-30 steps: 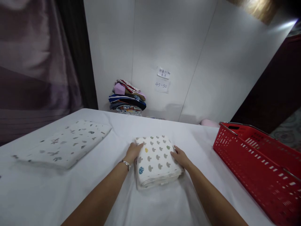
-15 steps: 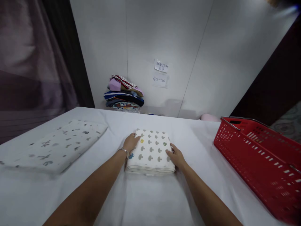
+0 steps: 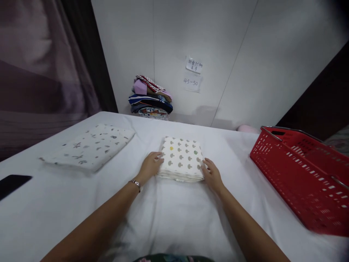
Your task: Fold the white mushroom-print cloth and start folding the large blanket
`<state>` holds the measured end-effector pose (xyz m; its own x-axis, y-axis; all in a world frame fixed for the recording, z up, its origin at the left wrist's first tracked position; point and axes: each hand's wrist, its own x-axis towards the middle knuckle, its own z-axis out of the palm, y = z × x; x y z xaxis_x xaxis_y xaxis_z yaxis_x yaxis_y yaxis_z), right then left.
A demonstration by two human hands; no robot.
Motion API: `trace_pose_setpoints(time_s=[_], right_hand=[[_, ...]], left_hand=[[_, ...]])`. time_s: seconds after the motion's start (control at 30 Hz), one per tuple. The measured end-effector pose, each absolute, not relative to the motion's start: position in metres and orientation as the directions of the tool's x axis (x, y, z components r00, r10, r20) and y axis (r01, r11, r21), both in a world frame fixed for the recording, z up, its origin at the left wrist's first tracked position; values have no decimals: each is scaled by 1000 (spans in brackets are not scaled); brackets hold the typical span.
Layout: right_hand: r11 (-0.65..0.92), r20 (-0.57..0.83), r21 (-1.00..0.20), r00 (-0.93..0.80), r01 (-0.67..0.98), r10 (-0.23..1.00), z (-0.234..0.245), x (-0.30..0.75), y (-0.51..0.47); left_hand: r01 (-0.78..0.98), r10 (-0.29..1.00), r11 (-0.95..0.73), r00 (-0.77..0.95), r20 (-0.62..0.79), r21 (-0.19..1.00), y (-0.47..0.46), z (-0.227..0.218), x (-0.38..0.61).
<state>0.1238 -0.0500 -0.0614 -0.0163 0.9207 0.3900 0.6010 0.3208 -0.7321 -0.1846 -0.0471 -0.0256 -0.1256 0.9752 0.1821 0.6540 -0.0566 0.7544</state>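
Note:
A folded white cloth point(image 3: 181, 156) printed with grey mushrooms, a few of them coloured, lies flat on the white-covered table in front of me. My left hand point(image 3: 151, 166) is at its left edge, fingers loosely extended and open, with a bracelet on the wrist. Along the right edge, my right hand point(image 3: 213, 176) is also open, its fingertips against or very near the side of the cloth. Layered folds show at the near edge. Whether the fingertips press on the fabric cannot be made out.
Another folded white cloth point(image 3: 89, 147) with a grey print lies to the left. A dark flat object point(image 3: 13, 183) is at the left table edge. On the right stands a red perforated basket point(image 3: 297, 185). Stacked fabrics point(image 3: 151, 98) are by the back wall, below paper notes point(image 3: 192, 83).
The view has tilted down and shifted left. My thumbs have moved off the cloth's top toward its side edges. The dark flat object has come into view.

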Motion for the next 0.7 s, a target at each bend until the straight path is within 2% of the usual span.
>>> trace_pose_setpoints(time_s=[0.07,0.17,0.27,0.37,0.53,0.7], right_hand=[[444,487,-644,-113,623,866,-56,124,-62],[598,562,-496,-292,629,774,-48,121,-75],[654,544,-394,-410,646,732,-41,114,-81],[662,497,-326,-473,675,728,-38,107,-82],[679,427,-280,-545,679,722,-31,97,-81],[657,442,-346,-501,669,744,-30,95,-83]], left_hand=[[643,961,-184,-41,274,744,-63,-25,-184],[670,944,-308,124,307,676,-81,-23,-184],[713,921,-377,220,321,592,-89,-23,-185],[734,911,-396,238,337,552,-89,-24,-186],[739,914,-388,234,330,550,-89,-24,-186],[738,922,-373,225,316,563,-91,-27,-186]])
